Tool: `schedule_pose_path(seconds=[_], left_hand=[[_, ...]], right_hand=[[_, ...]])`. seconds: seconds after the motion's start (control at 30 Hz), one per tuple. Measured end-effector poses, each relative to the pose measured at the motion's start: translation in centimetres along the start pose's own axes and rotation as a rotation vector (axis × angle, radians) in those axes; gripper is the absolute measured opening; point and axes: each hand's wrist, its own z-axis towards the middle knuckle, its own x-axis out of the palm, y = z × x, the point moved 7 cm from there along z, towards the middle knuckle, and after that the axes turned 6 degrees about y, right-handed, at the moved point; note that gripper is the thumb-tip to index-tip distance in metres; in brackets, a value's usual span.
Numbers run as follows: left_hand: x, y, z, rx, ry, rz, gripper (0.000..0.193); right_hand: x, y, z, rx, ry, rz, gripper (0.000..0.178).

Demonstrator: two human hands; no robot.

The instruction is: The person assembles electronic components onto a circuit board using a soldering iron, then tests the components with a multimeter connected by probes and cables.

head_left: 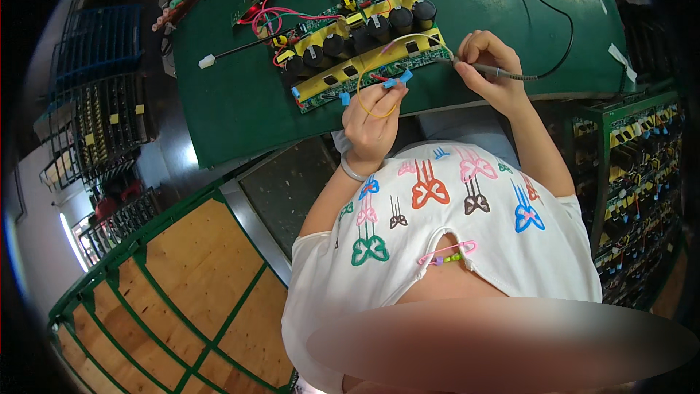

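A green circuit board (310, 106) lies on the bench, lined with black cylindrical capacitors (378, 27) and yellow strips. At its near edge my left hand (370, 122) is closed in a pinch on a blue wire connector (397, 82), with a thin yellow wire (359, 87) looping around the fingers. Past the board's right end my right hand (497, 73) grips a grey probe (477, 67). Its black cable (560, 66) trails off to the right. A pale thin lead (415, 35) arcs from near the probe over the board. Exactly where the probe tip rests is hard to make out.
On the green bench (510, 0), a small board with red lights (255, 0) sits beyond coiled pink wires (266, 20). A black cable with a white plug (207, 61) lies left. Racks of boards (642, 153) stand right; a wooden-panelled green frame (197, 263) is lower left.
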Motion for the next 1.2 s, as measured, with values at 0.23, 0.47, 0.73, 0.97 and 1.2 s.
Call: schedule_pose_path(seconds=[0.23,0.47,0.73,0.97,1.2], left_hand=[[0.8,0.0,-0.1,0.007,0.002,0.073,0.023],[0.8,0.4,-1.0,-0.026,-0.023,0.123,0.021],[0.9,0.5,-0.3,-0.044,0.011,0.134,0.018],[1.1,0.6,-0.2,-0.051,0.054,0.167,0.017],[1.4,0.9,-0.5,-0.055,0.064,0.138,0.019]], right_hand=[[0.1,-0.4,-0.2,0.013,0.015,-0.038,0.017],[0.2,0.4,0.3,-0.033,0.044,-0.146,0.018],[0.7,1.2,0.5,-0.105,0.064,-0.249,0.022],[0.8,1.0,0.8,-0.07,0.067,-0.244,0.024],[1.3,1.6,0.9,-0.093,0.1,-0.32,0.022]])
